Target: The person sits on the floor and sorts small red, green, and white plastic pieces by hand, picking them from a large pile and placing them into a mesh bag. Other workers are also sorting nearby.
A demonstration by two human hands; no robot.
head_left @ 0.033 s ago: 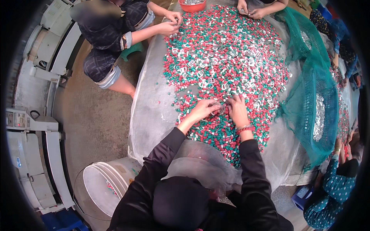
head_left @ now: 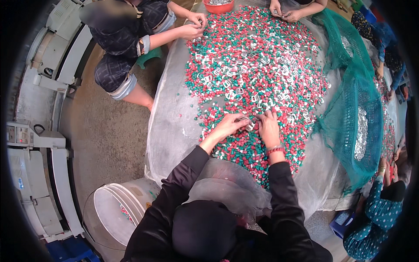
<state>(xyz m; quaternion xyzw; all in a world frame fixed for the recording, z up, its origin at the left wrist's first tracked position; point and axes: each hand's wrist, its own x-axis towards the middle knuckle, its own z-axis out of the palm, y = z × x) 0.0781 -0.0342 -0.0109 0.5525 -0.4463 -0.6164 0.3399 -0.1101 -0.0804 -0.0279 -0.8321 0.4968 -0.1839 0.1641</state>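
My left hand (head_left: 228, 125) pinches some small metal buckles (head_left: 249, 126) between thumb and fingers, just above a wide pile of red, green and white cone-shaped pellets (head_left: 238, 150). My right hand (head_left: 269, 129), with a red bead bracelet on its wrist, is beside the buckles. Its fingers are drawn together, and what they hold is too small to make out. Many loose white and silvery buckles (head_left: 228, 84) lie scattered over the pellets beyond my hands.
A translucent sheet (head_left: 172, 126) covers the table. Green netting (head_left: 349, 126) along the right holds metal pieces (head_left: 361, 135). A red bowl (head_left: 218, 8) stands at the far end. Co-workers' hands (head_left: 194, 28) work far left and far right. A white bucket (head_left: 139, 192) stands lower left.
My right hand has shifted slightly, its fingers drawn a little back from the left. The buckles in my left hand show more plainly now.
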